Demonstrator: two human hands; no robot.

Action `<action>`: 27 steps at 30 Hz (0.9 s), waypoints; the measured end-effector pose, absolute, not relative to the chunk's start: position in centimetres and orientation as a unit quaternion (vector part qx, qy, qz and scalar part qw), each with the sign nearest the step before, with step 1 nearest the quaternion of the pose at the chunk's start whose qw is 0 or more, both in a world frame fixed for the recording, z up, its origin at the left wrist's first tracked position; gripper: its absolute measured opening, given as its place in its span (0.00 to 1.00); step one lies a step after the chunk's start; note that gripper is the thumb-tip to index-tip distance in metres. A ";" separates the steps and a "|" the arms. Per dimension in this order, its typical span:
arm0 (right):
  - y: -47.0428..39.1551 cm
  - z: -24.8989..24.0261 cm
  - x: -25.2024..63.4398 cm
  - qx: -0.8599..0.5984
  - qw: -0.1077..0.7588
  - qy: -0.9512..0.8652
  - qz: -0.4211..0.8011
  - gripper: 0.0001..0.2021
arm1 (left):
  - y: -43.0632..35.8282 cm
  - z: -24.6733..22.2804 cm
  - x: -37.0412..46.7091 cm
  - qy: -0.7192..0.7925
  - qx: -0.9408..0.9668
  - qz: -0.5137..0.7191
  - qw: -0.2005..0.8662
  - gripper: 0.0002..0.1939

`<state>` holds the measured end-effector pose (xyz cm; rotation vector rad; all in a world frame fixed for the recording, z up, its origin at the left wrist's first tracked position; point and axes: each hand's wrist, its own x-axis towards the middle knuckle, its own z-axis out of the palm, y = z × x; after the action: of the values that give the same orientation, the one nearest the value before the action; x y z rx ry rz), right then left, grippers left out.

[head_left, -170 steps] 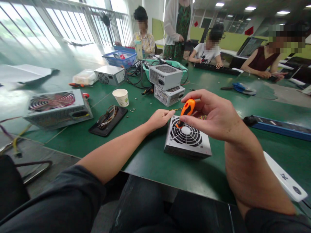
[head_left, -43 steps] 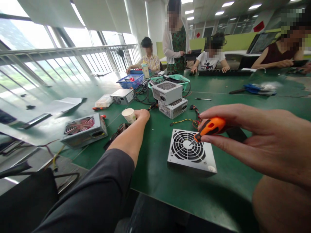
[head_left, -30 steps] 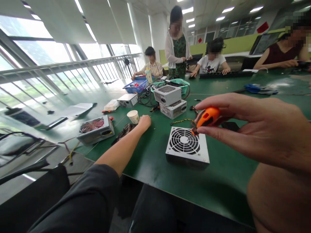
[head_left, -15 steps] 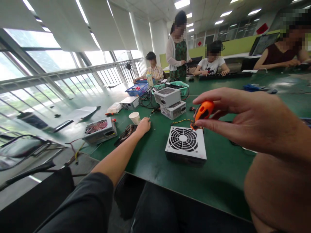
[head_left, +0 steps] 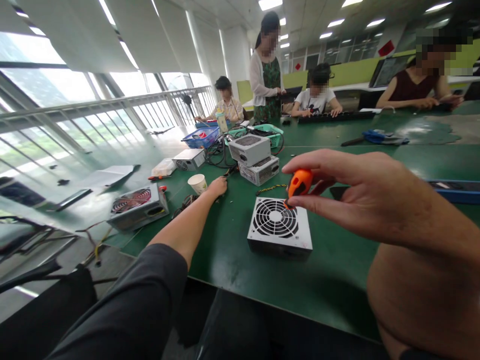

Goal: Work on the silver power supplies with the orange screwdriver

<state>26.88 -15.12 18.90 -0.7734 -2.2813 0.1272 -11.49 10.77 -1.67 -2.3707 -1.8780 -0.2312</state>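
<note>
My right hand (head_left: 337,192) grips an orange and black screwdriver (head_left: 301,183) between thumb and fingers, over the back right corner of a power supply unit (head_left: 276,242) with a round fan grille. That unit lies flat on the green table (head_left: 225,250), grille up. My left hand (head_left: 217,187) reaches forward on the table, just right of a white paper cup (head_left: 197,184). Its fingers are drawn together near small dark cables; whatever they may hold is too small to make out.
Two stacked power supplies (head_left: 258,170) stand behind. Another with a reddish fan (head_left: 138,205) sits at left. A blue basket (head_left: 201,137) and a green basket (head_left: 275,136) are farther back. Blue-handled pliers (head_left: 378,137) lie at the right. Several people are around the table.
The view has turned slightly, shifting most things left. My left hand has moved a little forward toward the dark cables. The screwdriver stays in my right hand above the unit.
</note>
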 end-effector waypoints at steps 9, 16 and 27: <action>-15.2 18.9 26.9 -0.292 0.358 -0.886 0.032 0.17 | 5.2 -4.0 -14.9 -0.593 -0.791 -0.145 -0.044 0.17; -15.7 19.2 26.8 -0.292 0.357 -0.887 0.023 0.18 | 1.1 -4.5 -12.4 -0.586 -0.774 -0.224 -0.089 0.22; -15.7 19.1 26.9 -0.297 0.349 -0.888 0.037 0.19 | 1.3 -4.8 -9.0 -0.621 -0.688 -0.349 -0.140 0.22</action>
<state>26.86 -15.71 19.10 -0.7695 -2.3016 0.0964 -9.02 1.31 -4.82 -2.3781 -2.1450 -1.2075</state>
